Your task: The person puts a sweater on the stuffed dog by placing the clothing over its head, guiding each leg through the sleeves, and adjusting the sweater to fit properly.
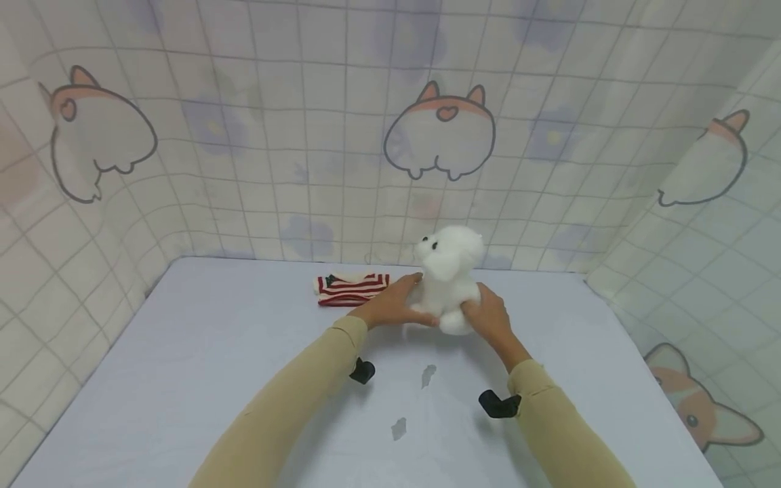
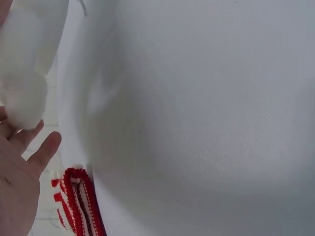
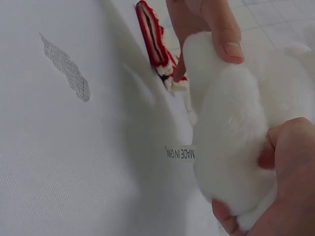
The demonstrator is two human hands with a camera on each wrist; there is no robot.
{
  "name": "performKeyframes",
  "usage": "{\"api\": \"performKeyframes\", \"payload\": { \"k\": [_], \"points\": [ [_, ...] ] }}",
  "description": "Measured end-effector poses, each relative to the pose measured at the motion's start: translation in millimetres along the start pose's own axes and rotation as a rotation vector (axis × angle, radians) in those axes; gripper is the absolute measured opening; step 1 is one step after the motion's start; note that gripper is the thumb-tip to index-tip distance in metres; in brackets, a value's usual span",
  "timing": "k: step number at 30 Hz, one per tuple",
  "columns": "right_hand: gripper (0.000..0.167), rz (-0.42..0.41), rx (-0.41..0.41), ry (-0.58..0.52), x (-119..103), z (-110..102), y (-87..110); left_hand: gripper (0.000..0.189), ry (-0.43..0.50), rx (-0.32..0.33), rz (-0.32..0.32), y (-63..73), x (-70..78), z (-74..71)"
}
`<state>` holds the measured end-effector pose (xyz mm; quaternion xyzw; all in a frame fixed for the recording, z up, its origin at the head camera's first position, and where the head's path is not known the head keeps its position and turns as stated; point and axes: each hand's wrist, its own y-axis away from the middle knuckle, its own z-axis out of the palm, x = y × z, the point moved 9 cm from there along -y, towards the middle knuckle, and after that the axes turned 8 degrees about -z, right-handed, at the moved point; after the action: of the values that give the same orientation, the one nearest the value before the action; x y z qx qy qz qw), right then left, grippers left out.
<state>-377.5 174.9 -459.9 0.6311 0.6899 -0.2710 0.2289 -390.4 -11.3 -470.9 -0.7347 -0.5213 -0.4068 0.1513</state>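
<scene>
A white plush dog (image 1: 448, 281) with dark eyes and nose is held upright between both hands, its face turned left. My left hand (image 1: 393, 303) holds its left side, with the thumb in front and the fingers partly hidden behind. On the other side, my right hand (image 1: 488, 315) grips the lower body, and the right wrist view shows its fingers (image 3: 293, 167) pressed into the fur. A tag (image 3: 181, 154) sticks out from the plush dog. Just left of the left hand lies a folded red-and-white striped knitted piece (image 1: 348, 291) with a dark green patch.
The white-covered table (image 1: 244, 325) meets a tiled-pattern curtain (image 1: 342, 135) with corgi drawings at the back and sides. Two small grey patches (image 1: 428, 375) mark the table in front of the hands. A black wrist device (image 1: 500, 404) hangs by the right sleeve.
</scene>
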Motion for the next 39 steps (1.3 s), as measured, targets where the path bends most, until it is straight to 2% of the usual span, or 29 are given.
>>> {"api": "performKeyframes", "payload": {
  "k": [3,7,11,14,18,21,24,26,34,37,39],
  "points": [
    [0.04,-0.047,-0.007,-0.052,-5.8,0.7,-0.5,0.118,0.069,-0.045,0.023,1.9,3.1,3.5],
    [0.04,-0.099,-0.038,-0.098,-11.6,1.1,1.1,0.116,0.092,-0.076,0.042,3.9,5.6,6.9],
    [0.05,-0.108,-0.088,-0.139,-11.0,4.3,3.6,0.115,0.078,-0.06,0.048,2.2,3.9,7.4],
    [0.053,-0.121,-0.08,-0.167,-10.8,3.3,4.3,0.117,0.083,-0.041,0.048,-1.3,0.4,6.8],
    [0.048,-0.152,-0.03,-0.199,-14.7,-0.5,3.0,0.112,0.08,0.019,0.014,-4.2,-6.3,0.0],
    [0.05,-0.185,-0.048,-0.222,-21.8,3.3,0.8,0.099,0.059,0.061,-0.018,-4.1,-8.4,-5.5],
    [0.054,-0.222,-0.077,-0.229,-30.4,7.5,-0.1,0.09,0.035,0.075,-0.041,-2.9,-6.5,-7.1],
    [0.055,-0.233,-0.068,-0.217,-33.3,6.2,0.3,0.086,0.035,0.089,-0.054,-2.0,-4.4,-6.8],
    [0.048,-0.145,0.097,-0.142,-26.1,-3.5,3.9,0.082,0.079,0.225,-0.066,0.5,3.3,-16.0],
    [0.055,-0.131,0.072,-0.159,-27.2,2.1,5.0,0.079,0.088,0.27,-0.066,1.1,6.1,-19.5],
    [0.066,-0.12,0.017,-0.186,-29.0,9.4,5.0,0.078,0.085,0.304,-0.068,1.6,7.8,-22.3]
  ]
}}
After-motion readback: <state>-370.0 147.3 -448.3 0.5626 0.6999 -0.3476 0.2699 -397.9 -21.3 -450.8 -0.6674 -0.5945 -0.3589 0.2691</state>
